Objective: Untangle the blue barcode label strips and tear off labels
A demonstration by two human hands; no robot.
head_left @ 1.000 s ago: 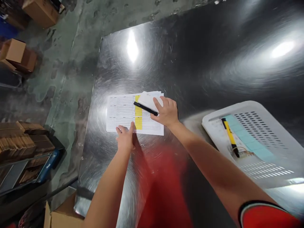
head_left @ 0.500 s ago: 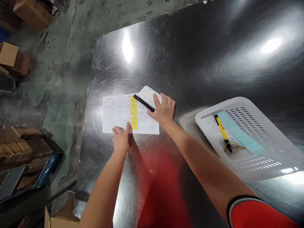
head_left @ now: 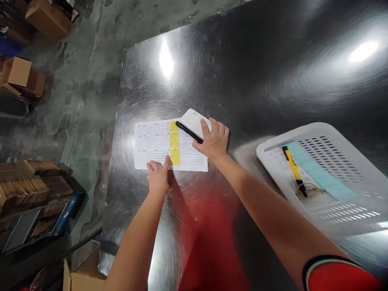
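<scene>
Printed sheets of paper [head_left: 153, 143] with a yellow-highlighted column lie on the shiny metal table [head_left: 145, 89]. My left hand [head_left: 159, 176] rests on their lower edge, fingers spread and fingertips touching the paper. My right hand [head_left: 215, 139] is closed around a flat white phone-like device [head_left: 192, 119], above the top right part of the sheets. Along the device's lower edge runs a black pen [head_left: 188, 131], in the same grip. My fingers and palm hide the device's right end.
To the right stands a white perforated plastic basket [head_left: 273, 142] holding a yellow-and-black marker or cutter [head_left: 293, 167], pale blue paper strips [head_left: 321, 171] and a rubber band. Left of the table, cardboard boxes [head_left: 48, 20] and a cart of flattened cartons [head_left: 30, 190] stand on the floor.
The whole scene has shifted slightly to the right in the picture as the camera turned. Both hands keep nearly the same places on the paper and the device.
</scene>
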